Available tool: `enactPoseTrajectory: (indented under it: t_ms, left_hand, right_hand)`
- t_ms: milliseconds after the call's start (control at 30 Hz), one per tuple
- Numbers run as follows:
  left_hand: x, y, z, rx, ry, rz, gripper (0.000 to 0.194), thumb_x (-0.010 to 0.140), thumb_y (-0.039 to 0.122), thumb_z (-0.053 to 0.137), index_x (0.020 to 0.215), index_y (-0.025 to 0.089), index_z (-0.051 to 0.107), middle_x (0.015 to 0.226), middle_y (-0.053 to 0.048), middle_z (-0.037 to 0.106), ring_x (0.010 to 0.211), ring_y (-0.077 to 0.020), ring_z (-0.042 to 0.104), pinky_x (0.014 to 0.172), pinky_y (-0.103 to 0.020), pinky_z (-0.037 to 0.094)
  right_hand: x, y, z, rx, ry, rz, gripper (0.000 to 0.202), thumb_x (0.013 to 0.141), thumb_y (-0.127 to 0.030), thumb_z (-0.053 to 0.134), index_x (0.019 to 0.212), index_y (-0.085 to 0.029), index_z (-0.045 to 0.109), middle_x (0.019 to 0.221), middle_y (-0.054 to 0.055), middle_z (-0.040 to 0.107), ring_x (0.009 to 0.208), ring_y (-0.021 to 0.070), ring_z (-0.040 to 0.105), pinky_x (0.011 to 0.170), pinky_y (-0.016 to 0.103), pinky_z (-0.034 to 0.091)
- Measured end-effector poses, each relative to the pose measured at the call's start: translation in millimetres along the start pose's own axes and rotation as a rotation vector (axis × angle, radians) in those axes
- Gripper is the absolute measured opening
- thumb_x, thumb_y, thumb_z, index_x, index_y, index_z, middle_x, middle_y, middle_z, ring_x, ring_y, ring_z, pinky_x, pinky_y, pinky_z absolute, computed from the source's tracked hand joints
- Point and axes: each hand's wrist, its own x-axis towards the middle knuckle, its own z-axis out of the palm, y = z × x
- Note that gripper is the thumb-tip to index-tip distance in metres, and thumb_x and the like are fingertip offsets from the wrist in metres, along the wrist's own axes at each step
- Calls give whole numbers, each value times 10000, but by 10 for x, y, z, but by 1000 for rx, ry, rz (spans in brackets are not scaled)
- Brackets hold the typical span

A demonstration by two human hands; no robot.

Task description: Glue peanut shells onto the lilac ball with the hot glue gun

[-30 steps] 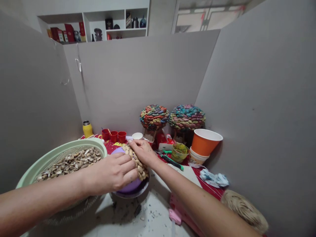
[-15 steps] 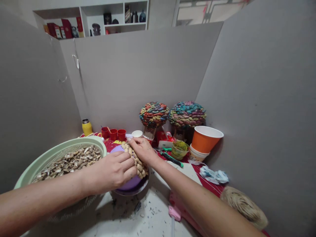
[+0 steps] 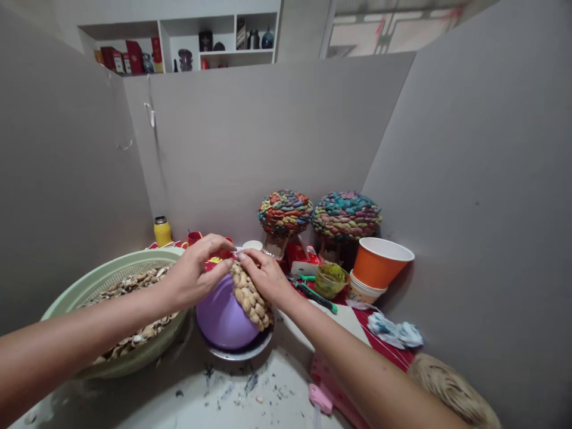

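Pressing too hard, the right hand (image 3: 267,277), fingers draped over the balloon's (image 3: 223,319) peanuts (image 3: 250,301), might loosen them; the left hand's (image 3: 196,271) fingers curl at its far side (either grip indiscernible).

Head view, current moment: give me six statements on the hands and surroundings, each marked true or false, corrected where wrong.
1. The right hand rests on peanut-like pieces that lie against a purple form. True.
2. Those pieces cover the whole purple form. False: much of it is bare.
3. The left hand is near the pieces' upper end. True.
4. The left hand is inside the green basket. False: it is outside, beside the pieces.
5. The yellow bottle stands left of the orange cup. True.
6. The orange cup is upside down. False: its mouth faces up.
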Motion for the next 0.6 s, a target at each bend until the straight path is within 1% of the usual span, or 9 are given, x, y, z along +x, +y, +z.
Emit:
enactPoseTrajectory:
  t_ms: [100,167,233,300,333,367,400,467,600]
  left_hand:
    - [69,-142,124,-124,-154,-153,334,908,346,515,1197,189,573,1229,-105,640,1146,-230,579,1012,-408,448]
    - [78,-209,193,-221,-276,-219,424,913,386,490,1296,207,526,1348,-89,591,1239,-232,537,1070,-396,410]
    - [61,-247,229,-257,-357,-264,483,916,424,467,1350,213,498,1420,-75,540,1301,-234,493,1112,-382,368]
    - [34,-268,237,-239,-393,-284,536,917,458,454,1387,203,473,1459,-79,500,1333,-243,461,1137,-383,333]
    - [22,-276,235,-225,-402,-285,557,918,467,448,1403,194,459,1470,-86,486,1345,-249,447,1146,-387,318]
    - [11,-283,231,-212,-412,-284,573,919,471,444,1414,181,449,1476,-94,478,1353,-252,436,1152,-389,306]
    - [4,-288,228,-202,-423,-279,584,921,471,441,1420,170,442,1478,-102,473,1358,-255,428,1156,-389,297]
    - [-1,-294,226,-187,-441,-261,588,924,466,440,1426,158,438,1478,-111,469,1363,-254,419,1162,-382,282]
    - [9,-280,231,-187,-445,-224,576,929,441,438,1427,152,440,1469,-115,475,1365,-252,415,1163,-373,276]
  right_hand:
    - [-15,-12,-44,-27,25,-45,264,942,-346,459,1027,-192,657,1002,53,722,952,201,658,833,302,480]
    - [-77,-61,-104,-65,71,-71,237,950,-327,476,1063,-204,645,1026,60,720,964,211,659,848,329,484]
    - [-202,-156,-172,-111,145,-100,198,950,-315,504,1045,-202,637,1006,75,709,944,229,651,847,359,480]
    - [-381,-281,-222,-149,197,-155,132,940,-288,536,952,-201,635,932,69,681,908,232,631,833,364,469]
    - [-479,-346,-233,-170,199,-197,106,936,-262,552,886,-207,628,859,51,663,849,222,621,791,350,469]
    - [-574,-406,-235,-225,203,-277,110,942,-230,552,854,-211,616,805,40,648,787,212,603,742,340,460]
    - [-660,-456,-226,-279,166,-326,108,948,-192,546,863,-211,610,802,36,641,760,203,590,720,334,449]
    - [-787,-523,-190,-361,111,-359,101,943,-137,553,893,-208,603,825,38,650,763,202,584,709,329,439]
    - [-836,-530,-106,-433,103,-360,86,942,-127,557,929,-202,596,860,50,657,786,212,592,713,331,446]
